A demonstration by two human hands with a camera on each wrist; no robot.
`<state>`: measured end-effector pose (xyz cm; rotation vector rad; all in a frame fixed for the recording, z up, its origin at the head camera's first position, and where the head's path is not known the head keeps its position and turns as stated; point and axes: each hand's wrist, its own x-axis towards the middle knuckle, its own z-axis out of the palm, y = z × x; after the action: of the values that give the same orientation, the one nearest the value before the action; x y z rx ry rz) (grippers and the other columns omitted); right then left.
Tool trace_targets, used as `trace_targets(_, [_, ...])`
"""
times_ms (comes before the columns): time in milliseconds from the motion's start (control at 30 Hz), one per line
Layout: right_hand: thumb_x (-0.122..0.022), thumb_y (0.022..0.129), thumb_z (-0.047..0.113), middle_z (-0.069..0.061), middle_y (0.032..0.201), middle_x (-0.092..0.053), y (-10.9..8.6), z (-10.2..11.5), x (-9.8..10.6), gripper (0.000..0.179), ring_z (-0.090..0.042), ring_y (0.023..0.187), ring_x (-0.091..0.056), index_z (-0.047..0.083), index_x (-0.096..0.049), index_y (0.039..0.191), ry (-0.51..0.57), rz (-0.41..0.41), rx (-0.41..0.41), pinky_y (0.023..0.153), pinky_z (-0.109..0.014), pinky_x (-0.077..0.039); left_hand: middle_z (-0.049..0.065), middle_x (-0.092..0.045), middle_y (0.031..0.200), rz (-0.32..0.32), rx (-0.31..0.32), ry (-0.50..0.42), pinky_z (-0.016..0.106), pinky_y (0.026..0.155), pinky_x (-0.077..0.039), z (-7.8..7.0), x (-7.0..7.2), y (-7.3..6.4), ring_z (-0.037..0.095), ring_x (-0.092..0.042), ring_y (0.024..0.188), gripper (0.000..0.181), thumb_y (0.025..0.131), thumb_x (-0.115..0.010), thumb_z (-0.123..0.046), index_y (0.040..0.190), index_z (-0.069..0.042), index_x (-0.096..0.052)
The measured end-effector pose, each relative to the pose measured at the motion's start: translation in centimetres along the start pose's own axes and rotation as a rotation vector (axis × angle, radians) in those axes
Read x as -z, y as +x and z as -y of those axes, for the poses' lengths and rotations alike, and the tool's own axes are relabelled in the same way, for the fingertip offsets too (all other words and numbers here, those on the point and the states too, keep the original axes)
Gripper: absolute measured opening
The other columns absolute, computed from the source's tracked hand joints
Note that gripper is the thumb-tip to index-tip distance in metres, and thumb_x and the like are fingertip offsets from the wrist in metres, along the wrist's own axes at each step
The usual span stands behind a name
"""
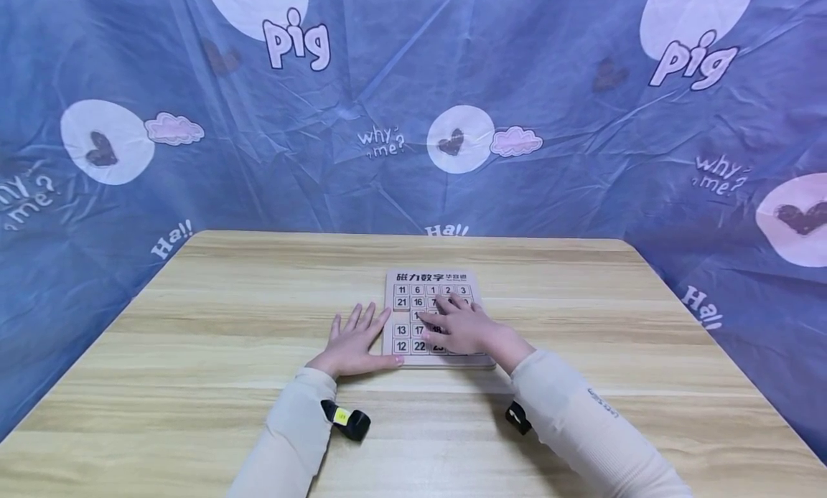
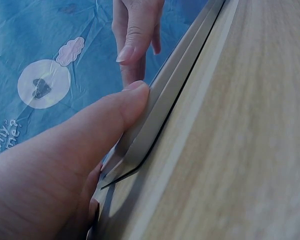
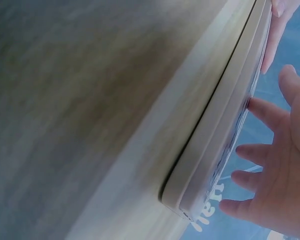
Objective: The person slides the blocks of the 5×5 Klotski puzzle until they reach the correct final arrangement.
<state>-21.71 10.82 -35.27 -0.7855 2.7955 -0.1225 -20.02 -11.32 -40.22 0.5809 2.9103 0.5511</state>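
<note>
A pale magnetic number sliding puzzle (image 1: 439, 361) lies flat on the table, with black numbers on square tiles. At the left of its third row is a gap (image 1: 401, 316) with no tile. My left hand (image 1: 355, 349) rests beside the puzzle, fingers spread, its thumb on the lower left corner; the left wrist view shows that thumb (image 2: 137, 92) on the puzzle's edge. Over the tiles, my right hand (image 1: 466, 327) is spread and hides several numbers. In the right wrist view its index finger (image 3: 265, 111) reaches the tile face, while the other fingers stand apart from it.
The wood-grain table (image 1: 194, 383) extends on all sides of the puzzle. A blue printed cloth (image 1: 362, 67) hangs behind and beside it. Black wrist devices (image 1: 349, 420) are strapped over the pale sleeves (image 1: 284, 433).
</note>
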Motion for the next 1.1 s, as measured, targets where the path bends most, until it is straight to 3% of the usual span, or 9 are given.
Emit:
trace_targets(233, [-0.032, 0.086, 0.055, -0.013, 0.141, -0.012, -0.6, 0.6, 0.0, 0.054, -0.039, 0.125, -0.007, 0.028, -0.033, 0.133, 0.033, 0.009, 0.039, 0.093, -0.059, -0.011, 0.01, -0.004, 0.143, 0.004, -0.002, -0.008, 0.051, 0.095, 0.011, -0.1, 0.0, -0.1, 0.028, 0.006, 0.127, 0.095, 0.066, -0.043, -0.074, 0.14, -0.023, -0.011])
trace_targets(567, [-0.027, 0.085, 0.059, -0.012, 0.141, -0.015, -2.9, 3.1, -0.3, 0.056, -0.038, 0.125, -0.009, 0.028, -0.039, 0.13, -0.022, 0.041, 0.212, 0.091, -0.061, -0.014, 0.01, -0.003, 0.142, 0.01, -0.005, -0.007, 0.052, 0.095, 0.011, -0.2, 0.1, -0.1, 0.03, 0.006, 0.127, 0.094, 0.067, -0.043, -0.073, 0.14, -0.023, -0.01])
trace_targets(1100, [-0.03, 0.086, 0.055, -0.012, 0.141, -0.016, -2.6, 3.3, -0.5, 0.053, -0.038, 0.125, -0.011, 0.028, -0.037, 0.132, -0.018, 0.032, 0.191, 0.093, -0.059, -0.013, 0.012, -0.004, 0.142, 0.0, -0.01, -0.019, 0.053, 0.095, 0.01, -0.3, 0.2, -0.2, 0.031, 0.004, 0.127, 0.093, 0.068, -0.044, -0.071, 0.139, -0.021, -0.013])
